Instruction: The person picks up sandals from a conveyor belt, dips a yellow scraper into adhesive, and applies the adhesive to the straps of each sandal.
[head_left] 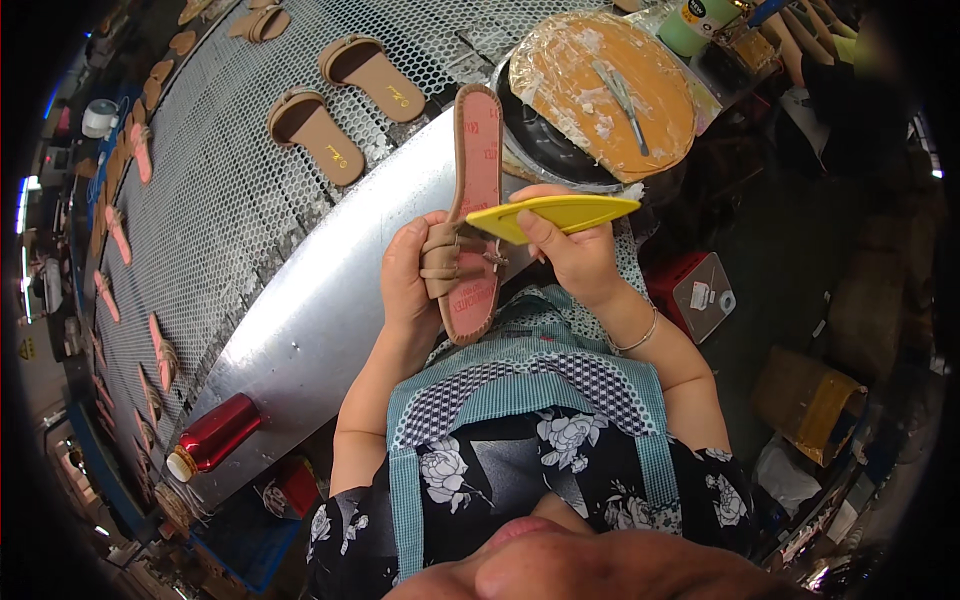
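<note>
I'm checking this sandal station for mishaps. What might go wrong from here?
The left hand grips the sandal only by its straps, so it may twist while the right hand works the yellow tool against it. The red bottle lies near the metal ledge's end and may roll off.

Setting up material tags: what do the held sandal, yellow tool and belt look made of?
Sandal: matte tan suede-like upper, pinkish sole, probably rubber or foam. Yellow tool: smooth plastic by its even gloss. Belt: grey perforated mesh, metal or coated, unclear.
</note>
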